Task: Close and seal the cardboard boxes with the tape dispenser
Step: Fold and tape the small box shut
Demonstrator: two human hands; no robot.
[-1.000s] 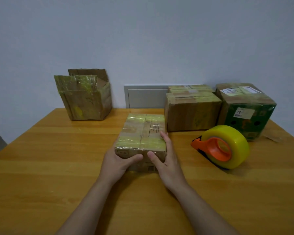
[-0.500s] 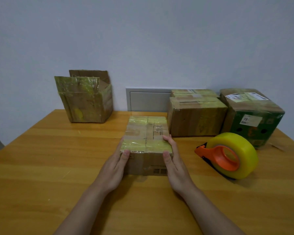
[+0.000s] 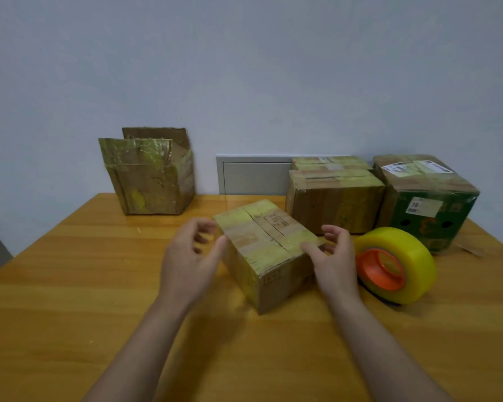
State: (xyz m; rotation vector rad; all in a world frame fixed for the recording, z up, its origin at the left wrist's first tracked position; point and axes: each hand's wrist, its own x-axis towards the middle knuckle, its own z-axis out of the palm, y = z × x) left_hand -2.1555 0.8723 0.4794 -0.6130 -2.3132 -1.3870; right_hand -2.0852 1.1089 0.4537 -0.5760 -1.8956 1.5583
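A small cardboard box (image 3: 269, 239), closed and banded with yellowish tape, sits turned at an angle in the middle of the wooden table (image 3: 70, 285). My left hand (image 3: 190, 259) hovers at its left side with loosely curled fingers, the thumb against the side face. My right hand (image 3: 336, 259) is at the box's right corner, thumb on the top edge and fingers curled behind it. The tape dispenser (image 3: 395, 264), an orange holder with a big yellow roll, lies on the table just right of my right hand.
An open, taped box (image 3: 151, 181) with raised flaps stands at the back left. Two stacked sealed boxes (image 3: 334, 195) and a green printed box (image 3: 427, 198) line the back right by the wall. A white wall panel (image 3: 253, 175) is behind them.
The small box has been turned counter-clockwise, so that a corner now points at me. Both hands moved from its near face to its left and right sides.
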